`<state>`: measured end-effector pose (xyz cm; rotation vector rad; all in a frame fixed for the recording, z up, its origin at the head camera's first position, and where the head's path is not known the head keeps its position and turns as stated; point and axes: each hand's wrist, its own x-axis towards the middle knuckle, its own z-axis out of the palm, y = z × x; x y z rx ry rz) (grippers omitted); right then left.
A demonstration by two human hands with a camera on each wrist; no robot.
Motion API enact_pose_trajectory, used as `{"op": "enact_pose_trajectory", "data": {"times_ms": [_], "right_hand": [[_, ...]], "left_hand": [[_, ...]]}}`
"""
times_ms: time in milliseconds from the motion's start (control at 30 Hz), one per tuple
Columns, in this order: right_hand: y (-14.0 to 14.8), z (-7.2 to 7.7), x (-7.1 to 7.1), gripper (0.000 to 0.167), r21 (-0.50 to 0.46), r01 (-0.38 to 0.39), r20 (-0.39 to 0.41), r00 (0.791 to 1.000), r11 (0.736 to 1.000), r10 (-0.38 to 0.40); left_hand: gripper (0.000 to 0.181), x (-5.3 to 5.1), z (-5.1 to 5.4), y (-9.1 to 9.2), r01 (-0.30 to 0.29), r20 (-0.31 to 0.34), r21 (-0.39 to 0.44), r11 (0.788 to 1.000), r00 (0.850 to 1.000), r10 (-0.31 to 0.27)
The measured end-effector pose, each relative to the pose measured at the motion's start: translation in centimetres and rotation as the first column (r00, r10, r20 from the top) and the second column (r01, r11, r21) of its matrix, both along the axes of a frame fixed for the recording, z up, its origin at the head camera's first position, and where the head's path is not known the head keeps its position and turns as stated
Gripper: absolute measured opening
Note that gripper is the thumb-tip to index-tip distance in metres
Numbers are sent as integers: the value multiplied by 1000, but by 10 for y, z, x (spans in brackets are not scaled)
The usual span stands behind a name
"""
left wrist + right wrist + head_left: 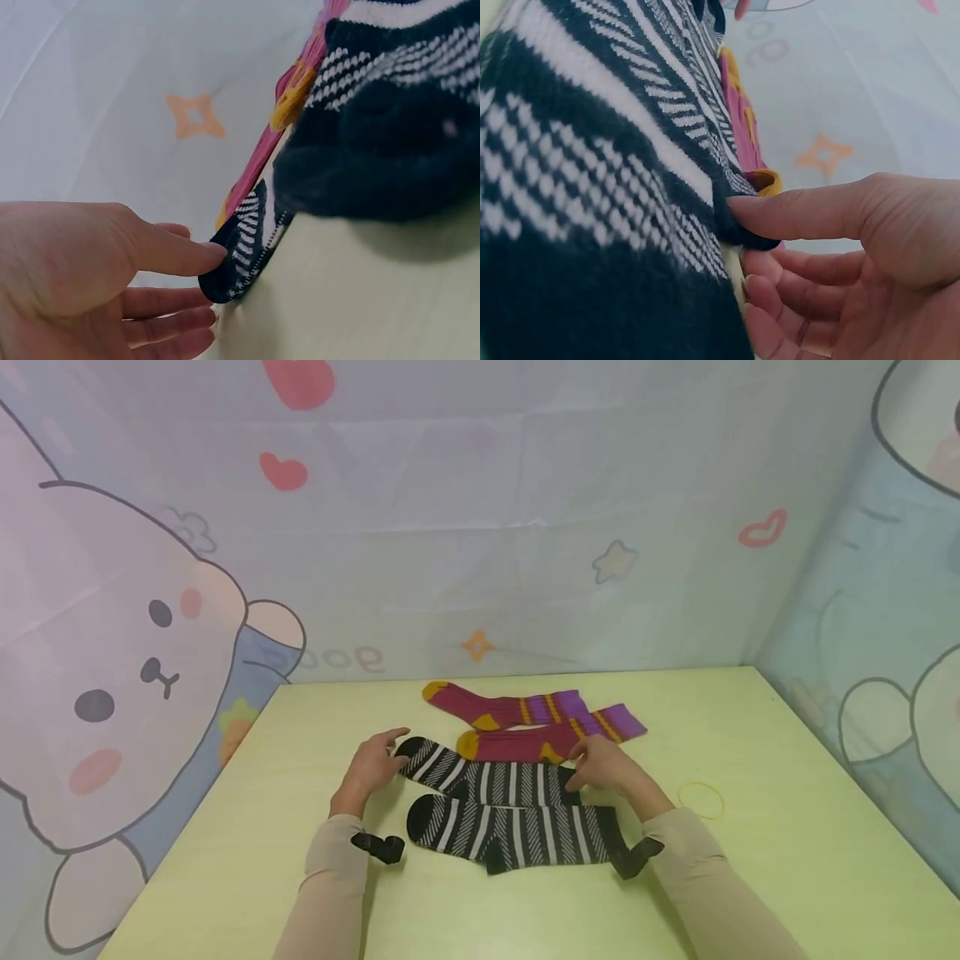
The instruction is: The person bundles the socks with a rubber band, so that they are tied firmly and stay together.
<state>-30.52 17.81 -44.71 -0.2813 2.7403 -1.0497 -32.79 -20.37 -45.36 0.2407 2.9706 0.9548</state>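
Two black-and-white striped socks lie flat side by side, a rear sock [517, 783] and a front sock [525, 833]. At the toe of the rear sock is my left hand [375, 763], its thumb touching the dark toe in the left wrist view while the other fingers stay extended. My right hand [606, 765] is at that sock's cuff; its thumb [802, 214] rests against the dark cuff, with loosely bent fingers beside it. Behind lie two maroon socks with yellow toes and purple cuffs, a far one [498, 708] and a nearer one [517, 745].
A thin yellow rubber band [701, 800] lies on the pale yellow-green table [780, 860] to the right. A printed cloth [465, 527] with hearts and cartoon animals stands behind and along both sides.
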Motion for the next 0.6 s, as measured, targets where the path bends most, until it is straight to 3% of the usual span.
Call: {"op": "enact_pose_trajectory", "data": {"times_ms": [133,300,600], "right_hand": [[-1,-1,-1,38,-101,55,15,998,993,-54],[0,-3,-3,37,-279,125,88,991,952,-104],[4,-11,-7,42,-395,196,170,976,898,-138]], "left_hand": [[58,0,2,2,14,4,33,999,1000,-15],[60,0,2,3,28,5,47,998,1000,-28],[48,0,0,0,-2,49,164,986,999,-7]]}}
